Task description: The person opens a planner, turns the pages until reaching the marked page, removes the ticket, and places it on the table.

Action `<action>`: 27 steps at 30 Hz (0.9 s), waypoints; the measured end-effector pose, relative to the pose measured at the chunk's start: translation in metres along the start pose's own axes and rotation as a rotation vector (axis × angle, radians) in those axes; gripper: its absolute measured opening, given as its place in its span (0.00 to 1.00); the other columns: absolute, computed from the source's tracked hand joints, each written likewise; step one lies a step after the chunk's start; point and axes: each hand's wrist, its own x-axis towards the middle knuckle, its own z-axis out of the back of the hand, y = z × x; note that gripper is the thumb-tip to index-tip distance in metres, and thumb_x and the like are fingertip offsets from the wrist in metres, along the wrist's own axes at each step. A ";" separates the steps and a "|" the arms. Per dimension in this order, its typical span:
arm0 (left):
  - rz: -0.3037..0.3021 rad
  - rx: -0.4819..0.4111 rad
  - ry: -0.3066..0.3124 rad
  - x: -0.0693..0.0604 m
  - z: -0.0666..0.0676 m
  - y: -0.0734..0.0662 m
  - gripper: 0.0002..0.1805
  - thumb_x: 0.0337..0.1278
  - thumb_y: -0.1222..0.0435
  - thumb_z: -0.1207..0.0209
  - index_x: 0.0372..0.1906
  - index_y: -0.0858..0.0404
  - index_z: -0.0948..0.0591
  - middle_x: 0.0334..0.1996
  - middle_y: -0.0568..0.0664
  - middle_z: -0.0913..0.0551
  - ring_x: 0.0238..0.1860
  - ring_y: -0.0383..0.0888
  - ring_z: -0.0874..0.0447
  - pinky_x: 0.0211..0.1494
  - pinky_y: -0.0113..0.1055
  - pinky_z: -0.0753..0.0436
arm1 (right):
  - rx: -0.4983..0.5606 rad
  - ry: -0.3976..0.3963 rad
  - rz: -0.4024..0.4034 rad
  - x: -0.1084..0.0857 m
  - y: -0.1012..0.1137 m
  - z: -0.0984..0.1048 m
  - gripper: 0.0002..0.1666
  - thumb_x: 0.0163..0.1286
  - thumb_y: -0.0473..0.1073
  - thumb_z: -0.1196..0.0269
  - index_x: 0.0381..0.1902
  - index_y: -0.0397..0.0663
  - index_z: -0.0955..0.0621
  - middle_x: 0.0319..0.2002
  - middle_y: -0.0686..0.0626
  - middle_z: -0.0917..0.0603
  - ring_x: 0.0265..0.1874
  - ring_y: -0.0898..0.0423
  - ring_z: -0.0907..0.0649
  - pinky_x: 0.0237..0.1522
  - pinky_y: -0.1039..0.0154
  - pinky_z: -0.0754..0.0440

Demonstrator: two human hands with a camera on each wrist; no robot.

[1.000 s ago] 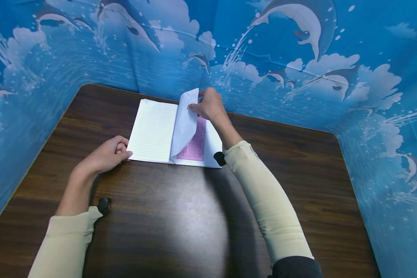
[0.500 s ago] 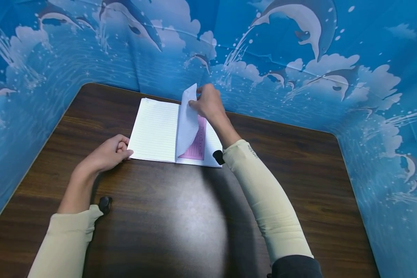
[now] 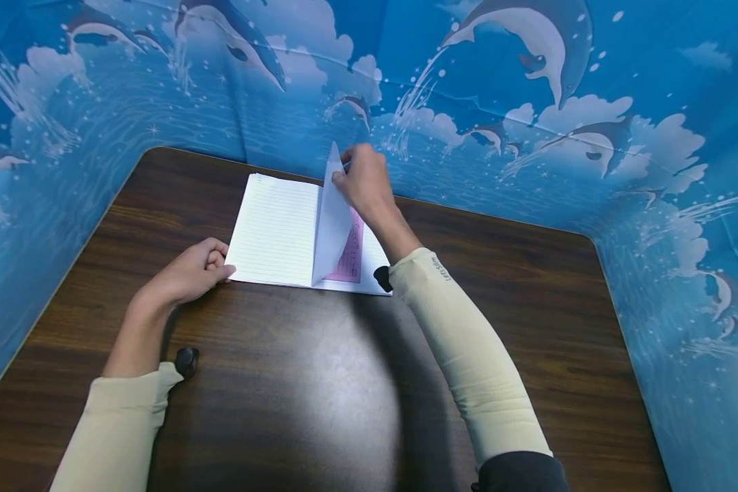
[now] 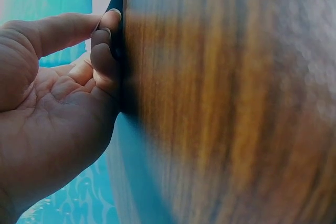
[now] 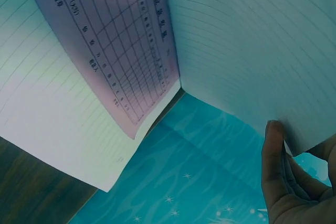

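An open notebook [image 3: 275, 229] with lined white pages lies near the table's far edge. My right hand [image 3: 367, 179] pinches the upper outer corner of one raised page [image 3: 331, 232], which stands up from the middle fold. Under that page, on the right-hand side, lies a pink printed slip [image 3: 349, 256]; the right wrist view shows the slip [image 5: 113, 51] with a ruled table and small characters. At the notebook's lower left corner my left hand [image 3: 190, 272] pinches the page edge between thumb and fingers. In the left wrist view, the left hand [image 4: 63, 98] hides most of that corner.
The dark wooden table [image 3: 270, 383] has rounded far corners. A blue cloth [image 3: 443, 123] printed with dolphins hangs close around its back and sides. Both forearms wear pale sleeves, each with a small black device [image 3: 186, 363] at the wrist.
The raised page has swung from leaning leftward to nearly upright, its top now higher. My right hand has risen slightly with it. The left hand has stayed at the notebook's corner.
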 end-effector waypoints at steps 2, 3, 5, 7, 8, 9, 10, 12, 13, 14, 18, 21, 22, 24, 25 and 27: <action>0.000 0.001 0.000 0.000 0.000 0.000 0.22 0.83 0.66 0.47 0.68 0.78 0.34 0.35 0.53 0.25 0.35 0.46 0.29 0.38 0.37 0.29 | -0.006 -0.007 0.004 0.000 0.001 -0.001 0.17 0.79 0.38 0.37 0.60 0.37 0.14 0.52 0.39 0.09 0.41 0.52 0.11 0.43 0.60 0.13; -0.001 0.000 0.000 0.000 0.001 0.000 0.22 0.83 0.66 0.47 0.68 0.78 0.34 0.35 0.53 0.25 0.35 0.46 0.29 0.38 0.37 0.29 | -0.011 -0.011 0.006 0.000 0.001 -0.002 0.18 0.78 0.38 0.37 0.61 0.37 0.14 0.53 0.40 0.09 0.40 0.52 0.13 0.42 0.61 0.14; 0.002 0.001 0.000 0.000 0.001 0.000 0.23 0.84 0.66 0.47 0.68 0.78 0.34 0.35 0.53 0.25 0.35 0.46 0.29 0.39 0.37 0.29 | -0.019 -0.024 0.010 -0.001 0.001 -0.004 0.18 0.78 0.37 0.38 0.61 0.37 0.14 0.55 0.40 0.10 0.39 0.53 0.16 0.40 0.61 0.17; 0.005 0.003 -0.001 -0.001 0.001 -0.001 0.23 0.84 0.65 0.47 0.69 0.78 0.35 0.35 0.53 0.25 0.35 0.47 0.29 0.39 0.37 0.29 | -0.030 -0.038 0.013 -0.001 0.003 -0.006 0.18 0.78 0.37 0.38 0.61 0.37 0.14 0.56 0.41 0.10 0.38 0.53 0.17 0.39 0.61 0.18; 0.006 0.006 -0.002 -0.001 0.001 -0.001 0.23 0.84 0.65 0.47 0.69 0.78 0.35 0.36 0.53 0.26 0.35 0.47 0.29 0.39 0.37 0.29 | -0.031 -0.042 0.013 -0.001 0.003 -0.006 0.18 0.77 0.36 0.37 0.61 0.37 0.14 0.57 0.41 0.10 0.38 0.54 0.18 0.39 0.62 0.18; 0.004 0.007 -0.003 -0.001 0.000 -0.001 0.24 0.84 0.65 0.47 0.69 0.78 0.35 0.36 0.53 0.26 0.36 0.47 0.29 0.39 0.37 0.29 | -0.030 -0.045 0.011 -0.001 0.004 -0.007 0.18 0.77 0.36 0.37 0.60 0.38 0.14 0.57 0.42 0.10 0.39 0.54 0.18 0.40 0.62 0.18; 0.005 0.009 -0.003 -0.001 0.000 -0.001 0.24 0.84 0.65 0.47 0.69 0.78 0.35 0.36 0.53 0.26 0.36 0.47 0.29 0.39 0.37 0.29 | -0.027 -0.046 0.008 -0.001 0.004 -0.007 0.18 0.77 0.36 0.37 0.60 0.38 0.14 0.57 0.42 0.10 0.39 0.54 0.17 0.41 0.62 0.17; 0.006 0.010 -0.006 -0.001 0.000 -0.001 0.24 0.84 0.65 0.47 0.70 0.78 0.35 0.36 0.53 0.26 0.36 0.47 0.29 0.40 0.37 0.29 | -0.015 -0.045 0.003 0.000 0.005 -0.008 0.18 0.77 0.37 0.36 0.60 0.38 0.14 0.56 0.43 0.10 0.41 0.54 0.14 0.43 0.61 0.15; 0.006 0.010 -0.007 -0.001 0.000 -0.001 0.24 0.84 0.65 0.47 0.70 0.78 0.35 0.37 0.53 0.26 0.36 0.47 0.29 0.40 0.37 0.29 | -0.004 -0.042 -0.002 0.000 0.007 -0.009 0.18 0.77 0.38 0.36 0.60 0.38 0.14 0.56 0.43 0.09 0.42 0.54 0.13 0.44 0.61 0.14; 0.005 0.011 -0.009 -0.001 0.000 -0.001 0.24 0.84 0.65 0.47 0.70 0.78 0.35 0.37 0.53 0.26 0.36 0.47 0.29 0.40 0.37 0.29 | 0.006 -0.039 -0.004 0.001 0.007 -0.010 0.18 0.77 0.38 0.36 0.60 0.39 0.14 0.55 0.43 0.09 0.43 0.54 0.12 0.45 0.61 0.14; 0.002 0.004 -0.015 -0.003 -0.001 -0.001 0.24 0.84 0.66 0.47 0.70 0.79 0.35 0.37 0.53 0.26 0.36 0.46 0.29 0.39 0.36 0.29 | 0.040 -0.040 -0.013 0.001 0.011 -0.013 0.16 0.78 0.40 0.36 0.58 0.40 0.13 0.50 0.44 0.08 0.42 0.53 0.11 0.45 0.61 0.14; -0.003 0.002 -0.014 -0.003 -0.001 -0.002 0.24 0.84 0.66 0.47 0.70 0.79 0.35 0.36 0.53 0.25 0.36 0.46 0.29 0.39 0.36 0.29 | 0.077 -0.043 -0.023 0.001 0.012 -0.015 0.14 0.78 0.40 0.37 0.54 0.40 0.12 0.45 0.46 0.08 0.37 0.55 0.11 0.42 0.62 0.14; -0.005 0.002 -0.014 -0.003 -0.001 -0.002 0.24 0.84 0.66 0.47 0.70 0.79 0.35 0.37 0.53 0.25 0.36 0.46 0.29 0.39 0.36 0.29 | 0.091 -0.042 -0.029 0.001 0.013 -0.016 0.13 0.78 0.40 0.37 0.53 0.41 0.12 0.44 0.46 0.08 0.35 0.55 0.11 0.42 0.62 0.14; -0.008 0.007 -0.013 -0.003 0.000 -0.002 0.24 0.84 0.65 0.47 0.70 0.79 0.35 0.37 0.53 0.26 0.36 0.47 0.29 0.40 0.36 0.29 | 0.119 -0.041 -0.036 0.001 0.014 -0.017 0.11 0.79 0.40 0.37 0.50 0.41 0.12 0.41 0.47 0.07 0.31 0.56 0.10 0.40 0.64 0.14; -0.009 0.008 -0.013 -0.003 0.000 -0.002 0.24 0.84 0.65 0.47 0.70 0.79 0.35 0.37 0.53 0.26 0.36 0.47 0.29 0.40 0.36 0.29 | 0.136 -0.038 -0.039 0.001 0.014 -0.017 0.11 0.79 0.40 0.37 0.49 0.41 0.12 0.40 0.47 0.07 0.30 0.56 0.09 0.39 0.64 0.14; -0.009 0.012 -0.014 -0.003 0.000 -0.002 0.24 0.84 0.65 0.47 0.70 0.78 0.35 0.36 0.53 0.26 0.36 0.47 0.29 0.40 0.37 0.29 | 0.163 -0.034 -0.040 0.001 0.016 -0.019 0.10 0.79 0.40 0.37 0.48 0.41 0.12 0.39 0.47 0.07 0.28 0.55 0.08 0.37 0.65 0.14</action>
